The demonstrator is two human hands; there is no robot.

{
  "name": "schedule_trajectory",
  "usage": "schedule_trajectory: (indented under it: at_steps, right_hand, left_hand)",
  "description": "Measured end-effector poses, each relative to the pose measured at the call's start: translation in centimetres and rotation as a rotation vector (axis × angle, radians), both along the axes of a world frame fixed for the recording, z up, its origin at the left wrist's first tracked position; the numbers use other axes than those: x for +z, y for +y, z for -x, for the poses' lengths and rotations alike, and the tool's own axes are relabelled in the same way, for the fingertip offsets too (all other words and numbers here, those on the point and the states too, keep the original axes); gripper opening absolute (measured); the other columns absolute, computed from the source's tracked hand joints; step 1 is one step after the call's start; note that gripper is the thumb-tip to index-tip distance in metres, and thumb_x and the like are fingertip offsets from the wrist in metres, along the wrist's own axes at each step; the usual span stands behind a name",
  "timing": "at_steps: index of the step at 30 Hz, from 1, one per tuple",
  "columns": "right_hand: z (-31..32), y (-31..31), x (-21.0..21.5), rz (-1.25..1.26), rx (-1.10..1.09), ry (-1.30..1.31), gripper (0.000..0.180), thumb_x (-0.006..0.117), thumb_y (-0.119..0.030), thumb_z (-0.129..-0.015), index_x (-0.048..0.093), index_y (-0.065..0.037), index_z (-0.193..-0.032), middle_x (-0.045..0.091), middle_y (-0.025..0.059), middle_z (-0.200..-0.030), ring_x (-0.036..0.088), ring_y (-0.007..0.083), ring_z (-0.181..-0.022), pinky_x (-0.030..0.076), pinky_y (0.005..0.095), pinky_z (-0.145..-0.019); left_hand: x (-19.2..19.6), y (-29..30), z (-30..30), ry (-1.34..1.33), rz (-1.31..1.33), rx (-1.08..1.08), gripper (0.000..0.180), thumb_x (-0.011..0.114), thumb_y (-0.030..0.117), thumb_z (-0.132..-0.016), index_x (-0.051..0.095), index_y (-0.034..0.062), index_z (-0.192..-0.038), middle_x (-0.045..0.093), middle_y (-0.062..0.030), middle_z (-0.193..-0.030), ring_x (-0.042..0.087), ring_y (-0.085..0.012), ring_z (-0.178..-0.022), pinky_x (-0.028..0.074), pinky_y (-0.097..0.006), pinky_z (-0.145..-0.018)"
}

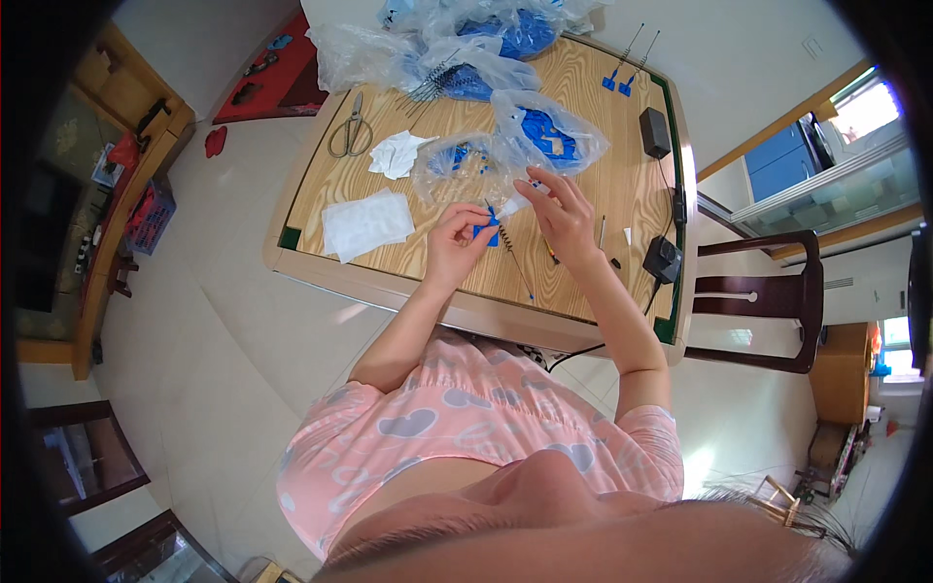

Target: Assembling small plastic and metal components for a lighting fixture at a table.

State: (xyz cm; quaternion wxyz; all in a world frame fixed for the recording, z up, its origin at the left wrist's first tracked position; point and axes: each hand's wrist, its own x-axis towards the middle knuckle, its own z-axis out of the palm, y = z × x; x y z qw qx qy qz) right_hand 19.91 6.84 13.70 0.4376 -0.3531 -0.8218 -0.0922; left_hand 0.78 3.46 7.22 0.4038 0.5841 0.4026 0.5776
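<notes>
The person is sitting at a wooden tabletop (603, 165) with both forearms reaching up and forward from the lower part of the view, elbows bent and spread, the hands meeting over the near middle of the surface. The left hand (455, 243) is curling closed, its fingertips pinching a small blue plastic piece (489, 231) that carries a thin wire brush (515, 260); the brush is slanting down toward the near edge of the tabletop. The right hand (564, 219) is hovering just beside it, slightly higher, with thumb and forefinger closing on a small clear plastic sleeve (513, 202) while the other fingers are fanning out loosely. The two hands are almost touching at the fingertips.

Just beyond the hands a clear bag of blue parts (554, 134) is lying open, with another clear bag (457, 165) to its left. A pair of scissors (352, 128) is resting near the far left corner, a white crumpled paper (398, 154) beside it, and a flat white packet (367, 223) nearer the person. Two black adapters (661, 257) with a cable are sitting along the right edge. A dark wooden chair (768, 301) is standing off to the right of the tabletop.
</notes>
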Motion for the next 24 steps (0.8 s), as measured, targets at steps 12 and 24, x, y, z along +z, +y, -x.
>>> schedule_trajectory:
  at_steps: [12,24]
  right_hand:
    - [-0.03,-0.09,0.18,0.004,-0.007,-0.034,0.053,0.064,0.004,-0.061,0.068,-0.015,-0.110,0.062,0.0054,-0.115,0.063,0.0221,-0.088,0.053,0.0306,-0.066]
    - [-0.07,-0.09,0.21,0.002,-0.006,-0.059,0.050,0.063,0.004,-0.062,0.069,-0.014,-0.109,0.062,0.0053,-0.114,0.063,0.0223,-0.089,0.054,0.0315,-0.067]
  left_hand:
    - [-0.47,0.19,0.00,-0.022,0.003,-0.011,0.013,0.072,-0.004,-0.079,0.066,0.0020,-0.090,0.059,-0.0058,-0.107,0.057,-0.0054,-0.080,0.047,-0.017,-0.067]
    - [-0.15,0.02,-0.02,-0.041,0.015,-0.013,0.013,0.072,-0.003,-0.079,0.067,0.0022,-0.090,0.059,-0.0052,-0.107,0.054,-0.0043,-0.076,0.044,-0.017,-0.066]
